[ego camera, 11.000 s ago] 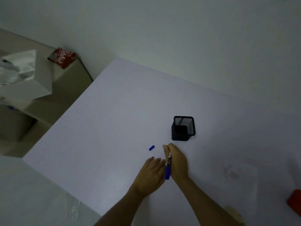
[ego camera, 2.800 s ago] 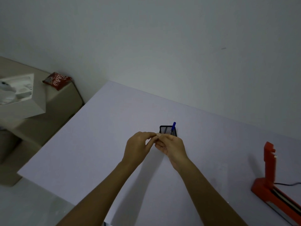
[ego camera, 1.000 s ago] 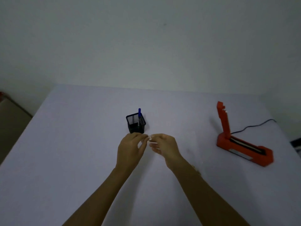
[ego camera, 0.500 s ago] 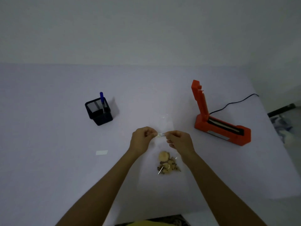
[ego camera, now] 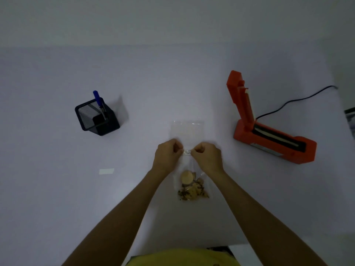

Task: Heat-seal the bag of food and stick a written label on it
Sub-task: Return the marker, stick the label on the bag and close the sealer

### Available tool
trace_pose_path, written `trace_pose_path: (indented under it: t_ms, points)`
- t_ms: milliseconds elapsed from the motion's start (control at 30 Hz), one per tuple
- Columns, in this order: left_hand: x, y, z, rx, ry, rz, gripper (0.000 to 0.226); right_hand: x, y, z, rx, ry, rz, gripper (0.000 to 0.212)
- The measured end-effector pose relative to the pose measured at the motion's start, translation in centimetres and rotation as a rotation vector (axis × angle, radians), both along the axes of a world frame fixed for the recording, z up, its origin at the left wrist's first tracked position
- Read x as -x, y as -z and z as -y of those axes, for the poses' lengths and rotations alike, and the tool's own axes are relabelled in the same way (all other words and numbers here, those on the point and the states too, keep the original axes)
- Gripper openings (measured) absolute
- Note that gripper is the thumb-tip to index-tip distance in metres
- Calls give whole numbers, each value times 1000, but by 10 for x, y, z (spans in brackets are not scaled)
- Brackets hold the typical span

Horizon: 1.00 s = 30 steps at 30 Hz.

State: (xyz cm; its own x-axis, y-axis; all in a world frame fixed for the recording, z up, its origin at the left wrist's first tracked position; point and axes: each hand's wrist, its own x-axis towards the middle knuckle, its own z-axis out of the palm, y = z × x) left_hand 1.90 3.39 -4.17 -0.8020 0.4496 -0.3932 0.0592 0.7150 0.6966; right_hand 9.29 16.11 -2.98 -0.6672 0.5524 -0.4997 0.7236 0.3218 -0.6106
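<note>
Hands pinch it: your left hand (ego camera: 167,154) and right hand (ego camera: 207,156) hold the small white written label (ego camera: 187,152) lengthwise left-to-right above the clear plastic food bag (ego camera: 189,131), whose long axis runs away from you.

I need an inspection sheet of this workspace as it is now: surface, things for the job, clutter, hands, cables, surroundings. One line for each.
Surface: white table, dimly lit.
Job's things: clear bag lying flat, food at its near end; small label held over the bag's middle; orange heat sealer to the right, its arm raised; blue pen standing in a black mesh holder to the left.
Clutter: one small white strip on the table, left of the bag.
Hands: left hand and right hand each pinch one end of the label.
Cables: black cord runs from the sealer towards the table's right edge.
Surroundings: plain wall behind.
</note>
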Motion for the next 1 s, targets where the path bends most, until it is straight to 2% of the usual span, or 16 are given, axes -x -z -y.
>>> trace_pose_path:
  t_ms: [400,600,700,800,833,900,1000]
  points:
    - [-5,10,1,-35,29,-115,4,-2,6,4,-57,-18,-4,6]
    - [-11,18,4,-41,95,-265,8,-5,10,4,-56,-6,-36,8]
    - [-14,23,13,-39,176,-408,8,-6,10,1,-37,-9,-55,6]
    - [-18,34,27,-21,395,-691,23,-14,8,-2,-25,16,-128,5]
    - [-19,38,31,-3,456,-762,27,-19,7,-2,-83,-20,-172,11]
    - [-20,41,38,46,527,-837,32,-31,10,-1,-334,-230,-240,25]
    - [-22,42,43,78,559,-852,35,-46,19,1,-577,-552,-213,42]
